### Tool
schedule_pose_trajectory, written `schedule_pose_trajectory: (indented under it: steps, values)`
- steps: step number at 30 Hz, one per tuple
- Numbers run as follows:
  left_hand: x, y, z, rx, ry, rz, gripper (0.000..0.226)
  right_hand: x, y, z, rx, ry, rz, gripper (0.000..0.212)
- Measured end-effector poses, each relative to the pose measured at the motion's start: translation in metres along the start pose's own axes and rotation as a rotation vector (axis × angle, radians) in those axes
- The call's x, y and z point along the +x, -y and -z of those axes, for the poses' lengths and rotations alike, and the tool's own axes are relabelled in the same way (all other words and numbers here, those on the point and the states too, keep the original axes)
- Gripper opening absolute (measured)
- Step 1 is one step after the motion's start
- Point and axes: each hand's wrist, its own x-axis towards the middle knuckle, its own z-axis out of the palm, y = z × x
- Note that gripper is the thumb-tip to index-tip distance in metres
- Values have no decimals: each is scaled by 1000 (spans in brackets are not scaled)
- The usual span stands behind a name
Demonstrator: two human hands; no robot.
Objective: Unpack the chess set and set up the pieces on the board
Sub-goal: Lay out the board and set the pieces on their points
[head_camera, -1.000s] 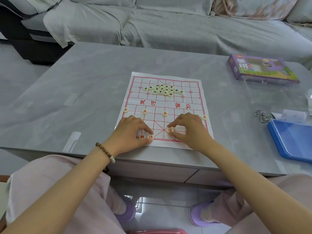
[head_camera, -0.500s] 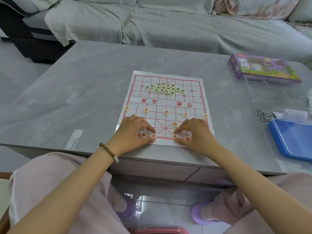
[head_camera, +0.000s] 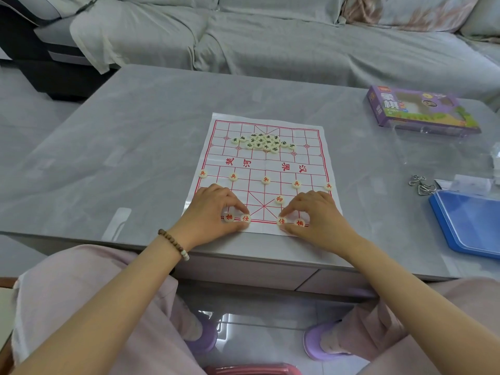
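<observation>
Near edge: my lap in pale pink trousers, purple slippers (head_camera: 324,345) on the floor under the surface (head_camera: 135,144). Bead bracelet (head_camera: 173,243) on my left wrist.

Both hands are down on the near row of the board (head_camera: 251,190), a paper sheet with a red grid lying flat on the surface.
- left hand (head_camera: 211,212): fingers curled, thumb and index pinching the left advisor piece (head_camera: 245,218). The left elephant piece (head_camera: 229,217) is just beside it on the left, partly under my fingers.
- right hand (head_camera: 316,215): same posture, thumb and index pinching the right advisor piece (head_camera: 281,221). The right elephant piece (head_camera: 299,223) is just to its right.
- The middle point between the two advisors is unfilled.

One lone red piece (head_camera: 279,199) lies inside the palace cross, just beyond my right index finger. I can't read its character.

Next row out: five red soldier pieces (head_camera: 266,180) spaced across the board's width, left edge to right edge.

Past the river text, the black pieces (head_camera: 263,143) are unsorted in one loose cluster on the far half.

Right of the board, well apart: blue tray (head_camera: 470,223) near, metal rings (head_camera: 422,185) just beyond it, purple chess box (head_camera: 422,109) at far right.

Grey covered sofa (head_camera: 270,36) behind the surface.
</observation>
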Motion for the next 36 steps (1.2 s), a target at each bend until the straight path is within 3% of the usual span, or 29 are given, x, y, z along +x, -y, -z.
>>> schedule_pose_trajectory:
  steps: [5,9,13,20,26,36]
  values:
    - [-1,2,2,-3,-1,19,41,13,0,10,-16,-91,-36,27]
    - [0,1,7,-39,-27,41,51,38,3,16,-86,-11,-64,35]
    - [0,-1,11,-53,-42,41,51,52,7,15,-73,81,-56,28]
    - [2,-2,3,12,38,26,59,52,24,-1,-145,44,32,30]
    - [3,0,-1,24,55,19,60,43,23,7,-44,147,47,31]
    - [6,0,-8,20,76,-14,66,32,23,0,-76,76,71,34]
